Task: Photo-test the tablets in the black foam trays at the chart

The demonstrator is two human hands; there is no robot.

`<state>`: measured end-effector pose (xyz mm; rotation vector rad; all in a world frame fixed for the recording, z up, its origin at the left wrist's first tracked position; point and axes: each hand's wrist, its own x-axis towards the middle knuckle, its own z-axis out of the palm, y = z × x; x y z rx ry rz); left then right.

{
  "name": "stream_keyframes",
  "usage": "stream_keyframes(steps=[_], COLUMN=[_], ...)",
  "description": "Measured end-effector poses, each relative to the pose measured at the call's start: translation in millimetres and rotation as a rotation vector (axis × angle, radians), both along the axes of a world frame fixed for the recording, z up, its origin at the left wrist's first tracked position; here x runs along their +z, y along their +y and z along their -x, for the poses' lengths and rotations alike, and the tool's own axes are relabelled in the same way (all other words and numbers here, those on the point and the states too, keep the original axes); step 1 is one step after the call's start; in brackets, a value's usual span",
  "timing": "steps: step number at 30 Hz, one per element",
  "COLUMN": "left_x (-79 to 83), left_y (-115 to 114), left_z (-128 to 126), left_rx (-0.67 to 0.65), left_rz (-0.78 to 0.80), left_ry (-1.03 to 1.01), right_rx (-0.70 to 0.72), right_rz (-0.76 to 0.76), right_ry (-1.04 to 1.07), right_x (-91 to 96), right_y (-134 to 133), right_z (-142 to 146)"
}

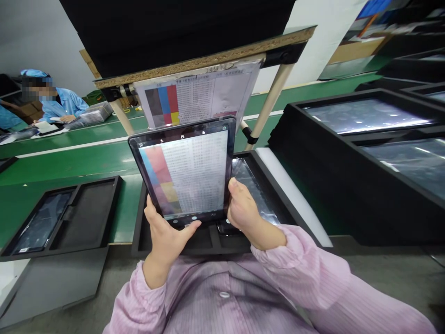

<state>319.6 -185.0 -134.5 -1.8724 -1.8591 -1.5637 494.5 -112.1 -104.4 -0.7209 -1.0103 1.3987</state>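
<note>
Head view shows tablet [194,178], green worktop [69,163] and pale wall [31,32].

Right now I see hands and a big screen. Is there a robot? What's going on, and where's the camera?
No robot here, just a person wearing a camera on their head, looking forward and down. Their bare left hand and right hand hold up a tablet. Its screen shows colour blocks and tiny writing, much like the printed sheet behind it. On the green table, a black tray at the left holds a dark, shiny panel. Another person in blue is farther away.
</note>
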Motion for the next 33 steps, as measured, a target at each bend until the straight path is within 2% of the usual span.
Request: stream_keyframes(steps=[3, 5, 8, 10, 13, 16, 19, 24, 27, 30, 33], left_x=[-2.8, -4.2, -0.9, 4.9, 14.1, 19.4, 20.1, 16.7, 22.0, 37.0, 52.6], left_y=[0, 0, -2, -5, -11, -16, -19, -23, -27, -31, -30], left_z=[1, 4, 10, 14, 19, 18, 13, 6, 2, 6, 24], left_rx=[-0.005, -0.071, -0.262, -0.366, -0.409, -0.391, -0.399, -0.358, -0.297, -0.261, -0.204], left_rz=[0.011, 0.005, 0.008, 0.078, 0.195, 0.234, 0.254, 0.273, 0.274, 0.322, 0.446], left_ry=[-0.061, -0.189, -0.64, -0.964, -1.187, -1.266, -1.33, -1.377, -1.405, -1.409, -1.424], right_rx=[0.002, 0.0, 0.029, 0.034, 0.04, 0.068, 0.036, -0.088, -0.121, -0.168, -0.365], right_rz=[-0.004, -0.016, -0.083, -0.19, -0.407, -0.605, -0.708, -0.785, -0.815, -0.736, -0.507], right_ry=[-0.012, -0.034, -0.096, -0.202, -0.407, -0.572, -0.685, -0.837, -0.898, -0.958, -1.238], right_x=[0.4, -0.7, 1.6, 10.4, 34.8, 60.8, 74.5, 72.0, 69.8, 65.9, 48.7], right_y=[0, -1, -4, -7, -12, -13, -11, -8, -4, 2, 5], right_z=[0, 0, -5, -10, -22, -34, -41, -44, -48, -65, -100])
